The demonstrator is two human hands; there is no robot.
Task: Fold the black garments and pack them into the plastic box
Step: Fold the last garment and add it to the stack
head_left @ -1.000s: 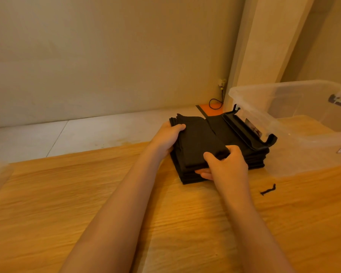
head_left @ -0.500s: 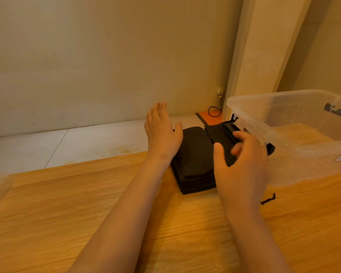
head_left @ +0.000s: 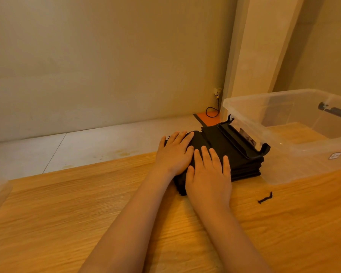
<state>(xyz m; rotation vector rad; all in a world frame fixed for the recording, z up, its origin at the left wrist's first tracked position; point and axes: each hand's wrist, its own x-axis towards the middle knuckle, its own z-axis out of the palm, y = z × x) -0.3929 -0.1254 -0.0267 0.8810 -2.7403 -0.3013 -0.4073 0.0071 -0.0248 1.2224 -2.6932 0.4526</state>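
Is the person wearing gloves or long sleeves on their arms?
No. The left hand and right hand are bare, with no gloves, rings or watch showing. No sleeve shows on either arm as far as the picture reaches.

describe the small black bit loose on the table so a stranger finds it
Start at the clear plastic box on the wooden table. In front of its near corner lies a small black piece. Unlike the folded black garments, it is thin, crooked, alone on bare wood.

Beige wall, tiled floor
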